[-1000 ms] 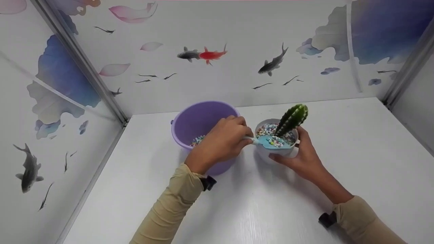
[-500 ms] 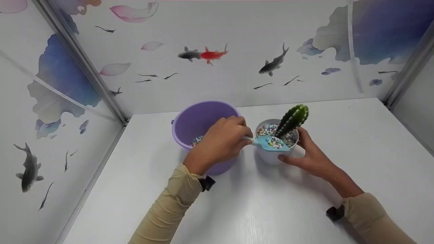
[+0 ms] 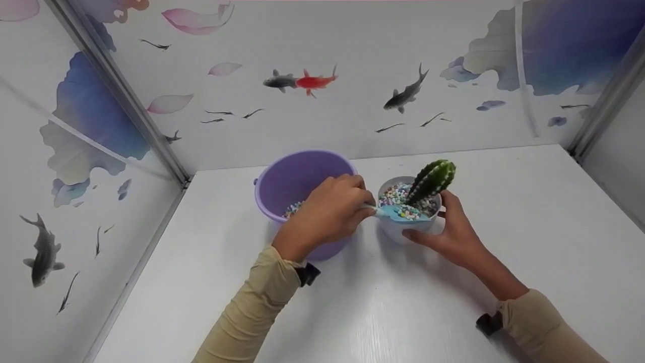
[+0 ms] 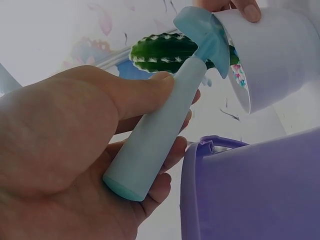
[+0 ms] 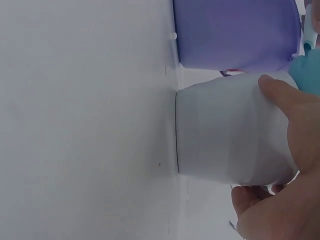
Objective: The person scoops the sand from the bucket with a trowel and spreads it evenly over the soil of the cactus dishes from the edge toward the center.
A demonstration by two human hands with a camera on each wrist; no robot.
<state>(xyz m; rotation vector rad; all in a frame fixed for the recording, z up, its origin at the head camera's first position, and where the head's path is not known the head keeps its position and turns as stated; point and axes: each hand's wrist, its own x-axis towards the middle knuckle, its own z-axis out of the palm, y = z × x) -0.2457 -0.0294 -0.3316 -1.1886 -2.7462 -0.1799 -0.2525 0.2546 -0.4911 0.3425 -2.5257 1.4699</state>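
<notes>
My left hand (image 3: 330, 214) grips the handle of a light blue scoop (image 3: 400, 212) (image 4: 160, 135), whose blade, loaded with coloured pebbles, lies over the near rim of a small white pot (image 3: 398, 229) (image 5: 230, 135). A green cactus (image 3: 431, 180) (image 4: 160, 52) leans to the right in the pot among more pebbles. My right hand (image 3: 448, 232) (image 5: 285, 165) holds the pot's side with thumb and fingers curled round it. The pot stands on the white table (image 3: 393, 302).
A purple bucket (image 3: 295, 184) (image 4: 255, 190) with coloured pebbles at its bottom stands just left of the pot, under my left hand. Fish-patterned walls close in the table at the back and both sides.
The scoop has stayed over the pot's near rim. My right hand loosened on the pot half a second ago and now grips it again; the cactus has shifted slightly left.
</notes>
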